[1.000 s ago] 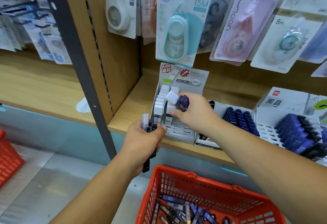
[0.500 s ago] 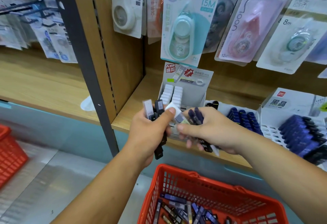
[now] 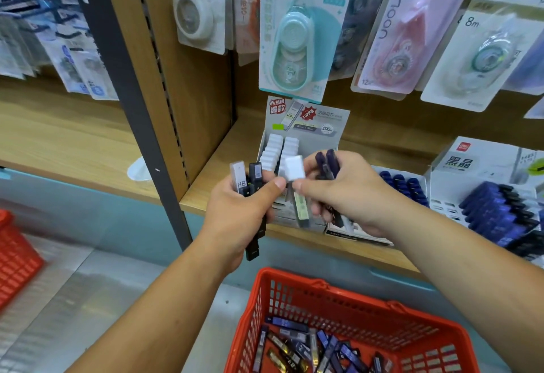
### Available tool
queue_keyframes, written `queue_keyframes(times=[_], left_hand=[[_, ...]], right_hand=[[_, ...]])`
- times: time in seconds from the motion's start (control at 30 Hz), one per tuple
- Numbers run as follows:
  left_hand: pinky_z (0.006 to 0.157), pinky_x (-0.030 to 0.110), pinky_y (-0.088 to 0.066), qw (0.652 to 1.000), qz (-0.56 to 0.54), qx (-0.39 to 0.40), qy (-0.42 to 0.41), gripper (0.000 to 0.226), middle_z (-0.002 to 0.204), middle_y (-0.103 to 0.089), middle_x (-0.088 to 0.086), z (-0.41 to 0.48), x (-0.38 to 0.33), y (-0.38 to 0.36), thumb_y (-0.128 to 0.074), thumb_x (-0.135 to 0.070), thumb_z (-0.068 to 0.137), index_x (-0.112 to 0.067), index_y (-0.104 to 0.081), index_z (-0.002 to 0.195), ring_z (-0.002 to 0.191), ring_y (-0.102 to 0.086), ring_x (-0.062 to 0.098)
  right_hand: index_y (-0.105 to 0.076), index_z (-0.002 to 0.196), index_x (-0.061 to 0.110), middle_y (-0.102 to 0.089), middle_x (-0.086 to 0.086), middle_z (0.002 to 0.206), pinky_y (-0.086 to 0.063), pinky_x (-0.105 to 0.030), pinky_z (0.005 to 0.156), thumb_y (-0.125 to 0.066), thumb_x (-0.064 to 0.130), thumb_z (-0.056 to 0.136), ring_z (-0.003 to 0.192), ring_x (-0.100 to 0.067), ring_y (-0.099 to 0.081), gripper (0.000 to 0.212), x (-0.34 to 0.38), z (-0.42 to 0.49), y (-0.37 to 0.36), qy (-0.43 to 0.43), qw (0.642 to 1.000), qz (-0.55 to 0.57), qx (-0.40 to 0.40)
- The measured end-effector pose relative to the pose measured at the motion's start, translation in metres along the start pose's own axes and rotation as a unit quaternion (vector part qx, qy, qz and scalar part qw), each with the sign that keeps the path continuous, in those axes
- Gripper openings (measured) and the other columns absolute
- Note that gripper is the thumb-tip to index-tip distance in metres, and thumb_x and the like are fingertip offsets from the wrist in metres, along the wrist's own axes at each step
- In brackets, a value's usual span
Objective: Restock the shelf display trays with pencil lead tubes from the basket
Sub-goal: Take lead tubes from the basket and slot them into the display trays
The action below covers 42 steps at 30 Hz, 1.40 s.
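Tube [image 3: 294, 167] white-capped, clear body | right hand [image 3: 345, 193] pinches it | left hand [image 3: 235, 221] grips dark tubes [image 3: 255, 173]

The red basket [image 3: 323, 287] is cut off by the lower edge; labels on its tubes [image 3: 290, 323] are too small to read. The left hand [image 3: 238, 210] and right hand [image 3: 344, 193] hide the front rows of the display tray [image 3: 306, 125].

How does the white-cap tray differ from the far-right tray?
The white-cap tray holds two neat rows of white caps; the far-right tray holds leaning dark blue tubes. The left hand and right hand, gripping loose tubes, partly hide the white-cap tray; the far-right tray shows bare front slots. Both stand on the wooden shelf with printed backs.
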<state>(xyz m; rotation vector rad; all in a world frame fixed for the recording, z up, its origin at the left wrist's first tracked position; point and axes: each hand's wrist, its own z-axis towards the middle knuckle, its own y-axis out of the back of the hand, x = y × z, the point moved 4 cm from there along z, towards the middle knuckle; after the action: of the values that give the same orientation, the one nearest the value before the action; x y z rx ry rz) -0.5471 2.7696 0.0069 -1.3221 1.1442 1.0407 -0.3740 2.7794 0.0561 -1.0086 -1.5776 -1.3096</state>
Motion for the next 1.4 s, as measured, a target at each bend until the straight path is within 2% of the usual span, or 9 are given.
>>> queue_keyframes(times=[0.1, 0.23, 0.33, 0.53, 0.73, 0.93, 1.03, 1.23, 1.4], left_hand=[[0.052, 0.023, -0.051, 0.997, 0.067, 0.022, -0.027, 0.022, 0.066, -0.065, -0.003, -0.007, 0.003, -0.005, -0.084, -0.019, 0.086, -0.010, -0.067, 0.096, 0.058, -0.060, 0.009], [0.062, 0.028, -0.057, 0.989, 0.134, 0.028, -0.055, 0.024, 0.074, -0.070, -0.007, -0.008, 0.004, -0.006, -0.089, -0.017, 0.081, -0.015, -0.069, 0.094, 0.066, -0.064, 0.006], [0.045, 0.017, -0.046, 0.989, 0.136, 0.036, -0.051, 0.013, 0.062, -0.067, -0.011, -0.007, -0.001, -0.001, -0.079, -0.011, 0.090, -0.019, -0.070, 0.094, 0.051, -0.057, 0.002], [0.043, 0.021, -0.040, 0.990, 0.122, 0.066, -0.001, 0.006, 0.059, -0.064, 0.002, -0.006, -0.001, 0.013, -0.071, -0.013, 0.097, -0.016, -0.069, 0.101, 0.046, -0.054, 0.007], [0.058, 0.033, -0.046, 0.995, 0.062, -0.076, 0.024, 0.011, 0.074, -0.074, 0.006, 0.012, 0.015, 0.045, -0.070, -0.009, 0.093, -0.008, -0.067, 0.104, 0.056, -0.057, 0.017], [0.054, 0.032, -0.045, 0.997, 0.028, -0.052, 0.045, 0.007, 0.067, -0.064, 0.003, 0.013, 0.025, 0.044, -0.070, -0.015, 0.097, -0.012, -0.064, 0.096, 0.057, -0.052, 0.019], [0.056, 0.033, -0.047, 0.997, 0.018, -0.051, 0.051, 0.008, 0.067, -0.062, 0.003, 0.015, 0.028, 0.046, -0.071, -0.017, 0.097, -0.013, -0.063, 0.097, 0.059, -0.052, 0.020], [0.053, 0.031, -0.044, 0.997, 0.011, -0.052, 0.055, 0.009, 0.068, -0.061, 0.004, 0.015, 0.028, 0.048, -0.071, -0.018, 0.097, -0.013, -0.063, 0.097, 0.058, -0.052, 0.019], [0.054, 0.031, -0.045, 0.997, 0.015, -0.049, 0.054, 0.008, 0.070, -0.061, 0.004, 0.014, 0.026, 0.047, -0.070, -0.018, 0.097, -0.013, -0.064, 0.099, 0.059, -0.052, 0.019]], right_hand=[[-0.061, 0.104, 0.006, -0.065, -0.020, 0.073, -0.042, -0.028, 0.043, -0.071, 0.001, 0.091, 0.047, -0.023, -0.060, 0.017, -0.004, 0.005, 0.000, -0.047, 0.989, 0.118, -0.074], [-0.058, 0.100, 0.009, -0.060, -0.016, 0.059, -0.044, -0.029, 0.043, -0.071, 0.003, 0.091, 0.045, -0.024, -0.056, 0.017, -0.009, 0.004, -0.012, -0.088, 0.982, 0.155, -0.060], [-0.063, 0.110, 0.012, -0.069, -0.016, 0.077, -0.045, -0.031, 0.048, -0.079, 0.008, 0.089, 0.054, -0.023, -0.058, 0.026, -0.010, 0.005, -0.011, -0.072, 0.984, 0.155, -0.042], [-0.070, 0.105, 0.012, -0.067, -0.008, 0.079, -0.044, -0.033, 0.048, -0.079, 0.006, 0.089, 0.058, -0.026, -0.061, 0.019, 0.000, 0.010, -0.003, -0.001, 0.996, 0.077, -0.043], [-0.068, 0.097, 0.019, -0.071, -0.003, 0.085, -0.051, -0.019, 0.051, -0.079, 0.014, 0.089, 0.065, -0.018, -0.070, 0.014, 0.017, 0.019, -0.010, 0.078, 0.989, -0.065, -0.107], [-0.069, 0.092, 0.022, -0.071, 0.002, 0.083, -0.061, -0.038, 0.074, -0.083, 0.017, 0.086, 0.074, -0.020, -0.069, 0.016, 0.000, 0.024, -0.031, 0.079, 0.986, -0.100, -0.104], [-0.068, 0.098, 0.024, -0.069, 0.004, 0.088, -0.060, -0.034, 0.074, -0.082, 0.020, 0.087, 0.078, -0.018, -0.068, 0.019, -0.006, 0.022, -0.035, 0.086, 0.984, -0.119, -0.103], [-0.067, 0.098, 0.025, -0.067, 0.011, 0.086, -0.044, -0.006, 0.058, -0.082, 0.021, 0.088, 0.074, -0.002, -0.061, 0.019, -0.003, 0.024, -0.034, 0.090, 0.981, -0.122, -0.118], [-0.066, 0.097, 0.020, -0.067, -0.002, 0.089, -0.053, -0.028, 0.074, -0.082, 0.023, 0.089, 0.084, -0.021, -0.063, 0.018, -0.007, 0.026, -0.041, 0.098, 0.972, -0.195, -0.082]])
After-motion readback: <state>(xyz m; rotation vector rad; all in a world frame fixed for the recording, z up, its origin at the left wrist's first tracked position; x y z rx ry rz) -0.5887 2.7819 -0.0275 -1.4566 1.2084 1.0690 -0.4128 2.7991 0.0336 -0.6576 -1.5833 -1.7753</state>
